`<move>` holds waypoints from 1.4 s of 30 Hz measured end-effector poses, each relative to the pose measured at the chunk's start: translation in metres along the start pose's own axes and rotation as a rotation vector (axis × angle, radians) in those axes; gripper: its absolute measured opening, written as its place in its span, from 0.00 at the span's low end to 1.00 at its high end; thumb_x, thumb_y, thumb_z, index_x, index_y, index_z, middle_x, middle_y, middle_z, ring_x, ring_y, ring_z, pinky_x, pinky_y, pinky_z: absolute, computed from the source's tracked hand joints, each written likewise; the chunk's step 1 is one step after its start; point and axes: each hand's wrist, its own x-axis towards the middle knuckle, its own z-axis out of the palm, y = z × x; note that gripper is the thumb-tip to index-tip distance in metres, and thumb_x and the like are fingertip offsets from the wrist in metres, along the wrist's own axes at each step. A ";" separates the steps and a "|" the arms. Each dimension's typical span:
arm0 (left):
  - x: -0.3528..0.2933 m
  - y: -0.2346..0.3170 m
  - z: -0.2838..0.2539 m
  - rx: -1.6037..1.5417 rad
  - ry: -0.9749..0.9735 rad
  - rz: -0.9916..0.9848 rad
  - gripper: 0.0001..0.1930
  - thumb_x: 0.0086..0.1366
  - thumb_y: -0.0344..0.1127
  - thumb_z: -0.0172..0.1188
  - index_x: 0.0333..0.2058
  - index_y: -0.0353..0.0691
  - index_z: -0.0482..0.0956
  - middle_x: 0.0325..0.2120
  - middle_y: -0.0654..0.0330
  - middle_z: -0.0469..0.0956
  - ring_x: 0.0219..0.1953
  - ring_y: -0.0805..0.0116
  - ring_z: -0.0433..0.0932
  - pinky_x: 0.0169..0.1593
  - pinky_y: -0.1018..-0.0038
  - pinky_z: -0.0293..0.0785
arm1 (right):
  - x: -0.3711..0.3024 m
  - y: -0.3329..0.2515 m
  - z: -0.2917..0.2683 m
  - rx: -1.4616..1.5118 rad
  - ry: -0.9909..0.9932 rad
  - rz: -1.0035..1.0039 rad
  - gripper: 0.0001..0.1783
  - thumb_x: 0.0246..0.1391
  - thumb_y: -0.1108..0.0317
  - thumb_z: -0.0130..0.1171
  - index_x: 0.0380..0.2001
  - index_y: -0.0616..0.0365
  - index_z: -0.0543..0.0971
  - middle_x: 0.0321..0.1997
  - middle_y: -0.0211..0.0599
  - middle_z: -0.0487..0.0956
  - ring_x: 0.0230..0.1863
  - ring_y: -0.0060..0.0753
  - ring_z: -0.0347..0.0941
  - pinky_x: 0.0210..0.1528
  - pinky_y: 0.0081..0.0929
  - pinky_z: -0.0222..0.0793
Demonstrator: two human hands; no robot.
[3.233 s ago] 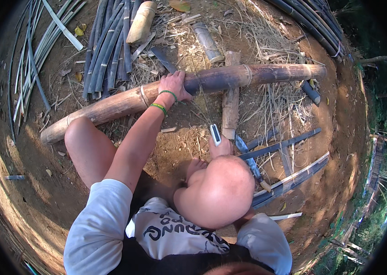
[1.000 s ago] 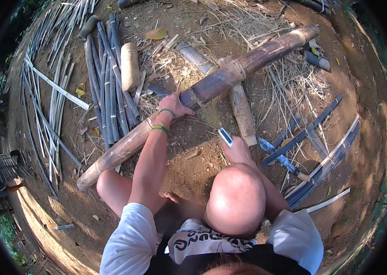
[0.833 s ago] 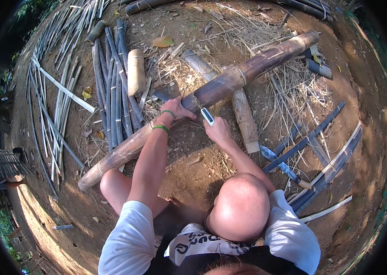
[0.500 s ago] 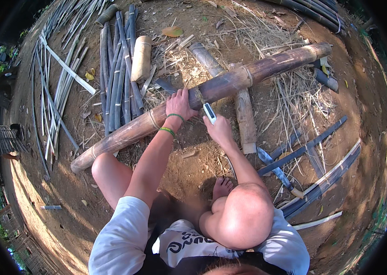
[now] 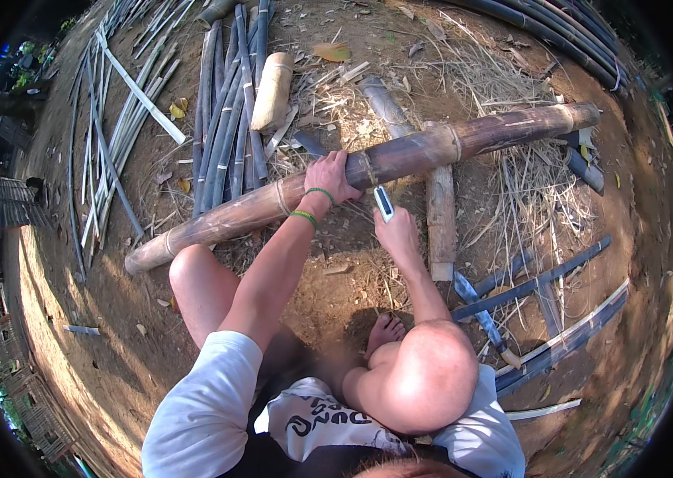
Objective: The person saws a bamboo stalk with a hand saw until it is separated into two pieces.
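A long, thick brown bamboo pole (image 5: 225,223) lies slantwise in front of me, from near left to far right. My left hand (image 5: 332,178) presses on top of it, fingers wrapped over the far side, just left of a narrow cut. In my right hand (image 5: 397,233) is a hand saw (image 5: 384,205) with a white-and-dark handle, its fingers closed round the grip. The thin blade runs away from me across the pole at the cut, seen nearly edge-on. My left knee (image 5: 203,273) is close against the pole's near side.
A wooden block (image 5: 441,223) lies under the pole. To the right rests a large knife (image 5: 480,312) among dark bamboo strips (image 5: 547,279). Split bamboo lengths (image 5: 233,119) and a short pale bamboo piece (image 5: 273,92) lie beyond the pole, with thin slats (image 5: 117,143) farther left.
The view has shifted and turned slightly, so the pole and ground sit differently in the picture. Both hands keep their places, the left on the pole and the right on the saw.
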 end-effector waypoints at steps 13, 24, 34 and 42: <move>-0.006 -0.014 -0.011 0.014 -0.025 -0.046 0.53 0.35 0.62 0.86 0.57 0.42 0.74 0.54 0.54 0.81 0.60 0.52 0.80 0.63 0.56 0.75 | 0.023 -0.003 0.041 -0.056 0.122 -0.082 0.23 0.62 0.57 0.67 0.32 0.73 0.84 0.28 0.66 0.83 0.36 0.71 0.82 0.41 0.57 0.73; -0.023 0.000 0.003 0.016 0.085 -0.058 0.57 0.33 0.56 0.87 0.62 0.40 0.70 0.57 0.55 0.77 0.60 0.53 0.78 0.63 0.57 0.72 | 0.014 0.034 0.046 0.063 0.110 -0.147 0.28 0.65 0.52 0.67 0.34 0.76 0.83 0.27 0.63 0.82 0.29 0.63 0.80 0.38 0.55 0.71; -0.021 0.003 0.000 -0.024 0.009 -0.116 0.62 0.29 0.58 0.88 0.66 0.45 0.69 0.60 0.55 0.75 0.65 0.53 0.73 0.69 0.53 0.65 | 0.027 0.070 0.057 0.237 -0.031 -0.192 0.28 0.71 0.46 0.61 0.47 0.67 0.80 0.25 0.41 0.77 0.24 0.42 0.75 0.30 0.41 0.71; -0.016 0.001 -0.005 -0.022 -0.070 -0.133 0.65 0.30 0.60 0.88 0.69 0.46 0.66 0.61 0.56 0.74 0.67 0.53 0.71 0.71 0.53 0.62 | 0.021 0.066 0.057 0.395 -0.103 -0.154 0.25 0.72 0.52 0.61 0.45 0.71 0.80 0.31 0.52 0.81 0.31 0.50 0.76 0.38 0.45 0.71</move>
